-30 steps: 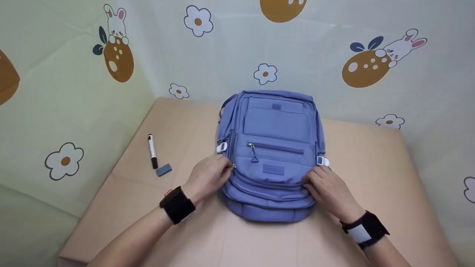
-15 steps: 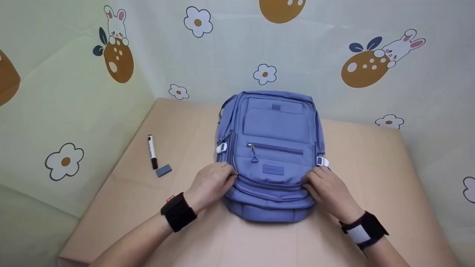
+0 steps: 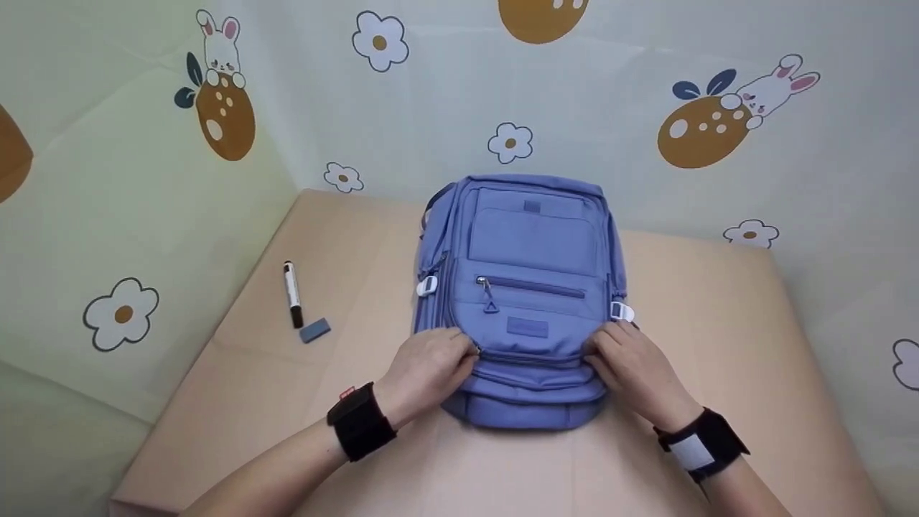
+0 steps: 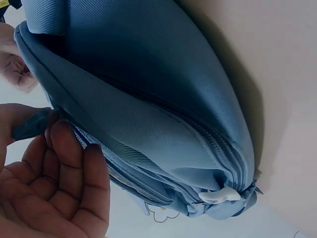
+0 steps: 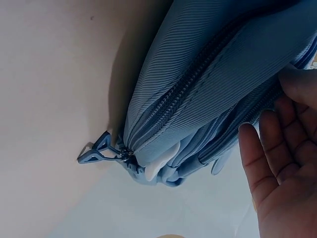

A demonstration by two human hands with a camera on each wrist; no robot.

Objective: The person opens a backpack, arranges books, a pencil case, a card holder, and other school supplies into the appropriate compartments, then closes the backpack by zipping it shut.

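A blue backpack (image 3: 535, 237) lies front side up on the table, its bottom toward me. At its lower left, my left hand (image 3: 431, 366) pinches the zipper pull (image 4: 32, 125) of the front pocket between thumb and finger; the blue tab shows in the left wrist view. My right hand (image 3: 641, 370) pinches the fabric beside the same zipper at the lower right; its fingertips are partly hidden by the bag in the right wrist view. A shorter front zipper (image 3: 535, 287) with a triangular pull sits above a small label (image 3: 527, 327).
A black-and-white marker (image 3: 293, 294) and a small grey-blue block (image 3: 314, 330) lie left of the backpack. White buckles (image 3: 427, 286) sit on both bag sides. Patterned cloth (image 3: 431, 108) stands behind and to the left of the table (image 3: 517, 474).
My left hand has drawn the zipper pull down the pocket's left side and rightward round the lower corner. The right hand has stayed in place.
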